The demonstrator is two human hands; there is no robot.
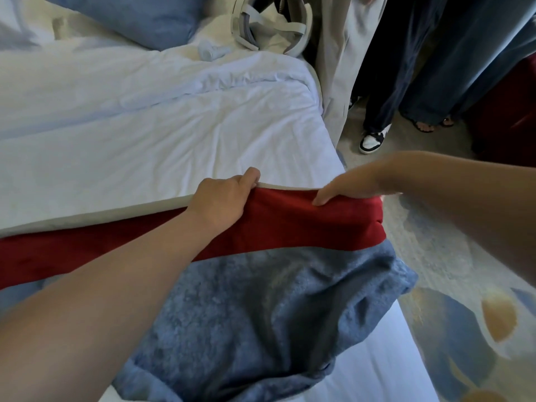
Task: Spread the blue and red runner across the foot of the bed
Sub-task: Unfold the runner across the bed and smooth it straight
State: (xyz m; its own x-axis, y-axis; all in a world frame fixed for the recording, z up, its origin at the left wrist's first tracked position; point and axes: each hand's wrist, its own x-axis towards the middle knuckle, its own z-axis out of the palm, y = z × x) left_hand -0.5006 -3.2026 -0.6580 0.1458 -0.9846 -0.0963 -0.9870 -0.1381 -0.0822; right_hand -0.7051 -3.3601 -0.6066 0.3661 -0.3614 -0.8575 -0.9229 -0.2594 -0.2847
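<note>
Where the view begins, nearest the wearer: runner (261, 300), blue panel bunched and creased near the bed's right edge, red band beyond it running leftward out of frame. Left hand (223, 195): closed on the red band's far hem, fingers curled over it. Right hand (348, 184): pinching the same hem close to the bed's right edge, somewhat blurred. White duvet (145, 126): beyond the hem, rumpled. Blue pillow (139, 15): at the far end.

Progress, as judged: runner laid crosswise but unfinished; the blue part needs pulling flat and the right end squaring.

Not determinable: the runner's left end, cut off; its near edge, hidden under the forearms. Bystanders' legs (435, 82) stand beyond the right edge.
</note>
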